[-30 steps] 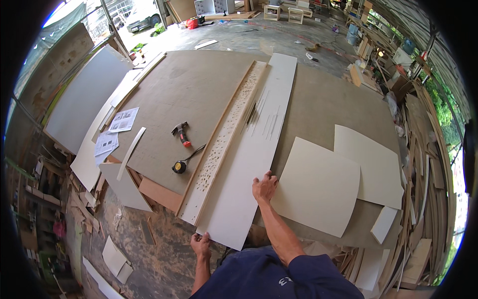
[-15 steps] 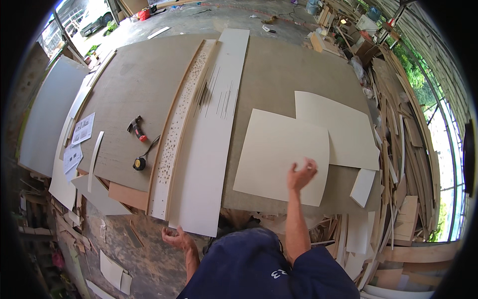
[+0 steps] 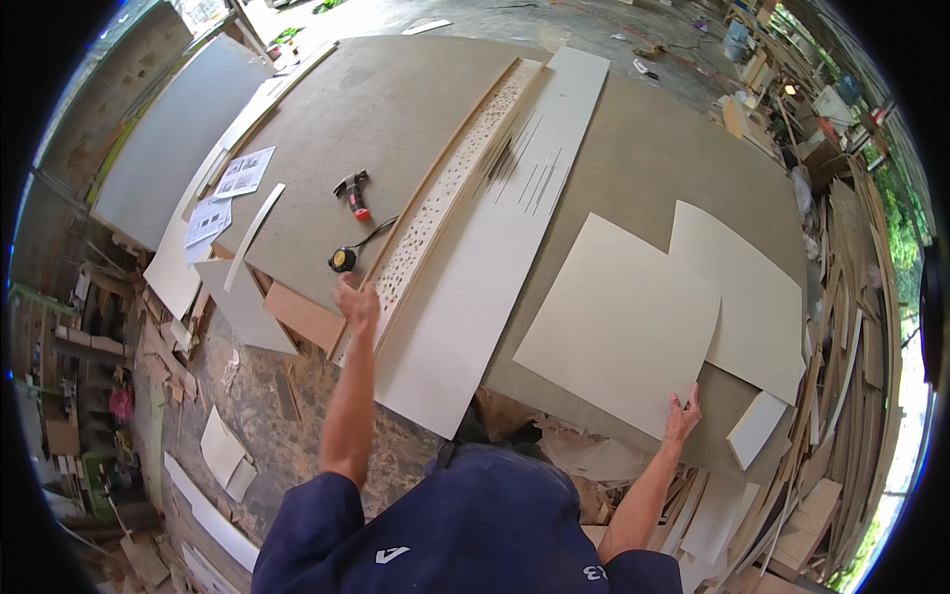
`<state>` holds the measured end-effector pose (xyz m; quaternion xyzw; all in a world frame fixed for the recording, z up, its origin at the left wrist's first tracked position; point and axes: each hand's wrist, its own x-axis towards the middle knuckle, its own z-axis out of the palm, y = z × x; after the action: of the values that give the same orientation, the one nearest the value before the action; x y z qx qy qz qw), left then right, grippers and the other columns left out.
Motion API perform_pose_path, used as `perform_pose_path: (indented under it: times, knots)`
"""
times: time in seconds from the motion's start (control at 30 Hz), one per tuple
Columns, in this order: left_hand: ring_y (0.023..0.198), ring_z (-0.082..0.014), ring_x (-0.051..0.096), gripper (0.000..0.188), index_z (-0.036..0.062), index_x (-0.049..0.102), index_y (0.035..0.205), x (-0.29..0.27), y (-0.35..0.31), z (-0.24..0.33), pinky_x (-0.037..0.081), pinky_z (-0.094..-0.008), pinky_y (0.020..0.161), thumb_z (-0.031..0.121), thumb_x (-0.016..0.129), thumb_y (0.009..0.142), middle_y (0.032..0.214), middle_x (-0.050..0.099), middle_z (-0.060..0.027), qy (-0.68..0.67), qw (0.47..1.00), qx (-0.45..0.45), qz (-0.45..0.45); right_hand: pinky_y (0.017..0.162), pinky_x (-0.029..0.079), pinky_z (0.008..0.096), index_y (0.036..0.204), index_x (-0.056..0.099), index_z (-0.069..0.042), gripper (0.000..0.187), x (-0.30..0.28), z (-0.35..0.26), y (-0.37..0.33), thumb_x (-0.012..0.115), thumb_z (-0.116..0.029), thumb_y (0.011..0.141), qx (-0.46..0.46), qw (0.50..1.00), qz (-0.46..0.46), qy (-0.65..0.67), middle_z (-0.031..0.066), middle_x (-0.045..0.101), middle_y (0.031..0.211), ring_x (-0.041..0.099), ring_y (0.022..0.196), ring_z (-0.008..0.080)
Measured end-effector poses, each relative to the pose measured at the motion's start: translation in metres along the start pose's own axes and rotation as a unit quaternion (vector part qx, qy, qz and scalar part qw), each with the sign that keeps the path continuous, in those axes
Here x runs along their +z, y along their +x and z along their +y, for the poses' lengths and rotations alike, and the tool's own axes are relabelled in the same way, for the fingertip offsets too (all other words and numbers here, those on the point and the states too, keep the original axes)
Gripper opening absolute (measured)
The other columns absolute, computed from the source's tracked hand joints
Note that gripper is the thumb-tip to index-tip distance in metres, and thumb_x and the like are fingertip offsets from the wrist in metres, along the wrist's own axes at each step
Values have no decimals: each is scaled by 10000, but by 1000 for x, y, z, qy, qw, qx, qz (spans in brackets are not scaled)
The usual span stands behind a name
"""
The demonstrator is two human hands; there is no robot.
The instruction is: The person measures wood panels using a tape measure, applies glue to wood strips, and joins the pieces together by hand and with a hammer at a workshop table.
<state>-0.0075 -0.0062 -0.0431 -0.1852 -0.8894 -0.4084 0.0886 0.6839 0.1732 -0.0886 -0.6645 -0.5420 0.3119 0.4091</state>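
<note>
My left hand [image 3: 358, 303] is at the near end of a long, narrow wooden-edged strip [image 3: 435, 203] dotted with small brown spots. Its fingers are slightly curled and apart; whether they touch the rim is unclear. This strip lies along a long white board [image 3: 445, 332], which carries several thin dark lines or rods [image 3: 537, 188]. At the near right corner of a cream sheet [image 3: 623, 322], my right hand [image 3: 682, 414] has thumb and fingers apart, close to the edge. A second cream sheet [image 3: 747, 297] lies partly under the first.
Left of the strip, a hammer [image 3: 353, 196] and a tape measure [image 3: 342, 259] lie on the brown table surface [image 3: 297, 213]. Printed papers [image 3: 244, 172] rest at its left edge. A small white block [image 3: 757, 430] sits near the right corner. Wood offcuts [image 3: 871, 327] are piled beyond.
My left hand has risen from below the board to the strip's near end. My right hand has moved from above the cream sheet to its near right corner. The view has turned.
</note>
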Motion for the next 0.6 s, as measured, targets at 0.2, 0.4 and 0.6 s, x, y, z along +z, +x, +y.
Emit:
perform_pose_path:
  times: [0.2, 0.4, 0.6]
  knots:
    - [1281, -416, 496, 875, 143, 431, 1453, 20, 80, -32, 421, -526, 1069, 372, 822, 704, 1363, 532, -213, 220, 957, -75, -176, 1012, 421, 266, 1442, 500, 42, 652, -32, -23, 14, 627, 131, 808, 64, 997, -21, 45, 169, 588, 1394, 556, 1236, 193]
    - [1153, -410, 591, 714, 64, 498, 1336, 22, 98, -69, 484, -493, 969, 268, 833, 740, 1219, 632, -194, 169, 976, 39, -133, 1102, 407, 466, 1409, 539, -21, 656, -28, -63, 16, 752, -62, 790, 25, 942, 73, -328, 171, 553, 1327, 498, 1277, 336]
    - [1010, -367, 592, 598, -19, 526, 1169, -2, 43, -4, 465, -449, 918, 246, 851, 743, 1089, 593, -210, -68, 986, 50, -144, 1075, 415, 484, 1364, 555, -24, 584, 54, -134, -65, 731, -159, 824, -269, 936, 108, -198, 189, 556, 1317, 502, 1255, 379]
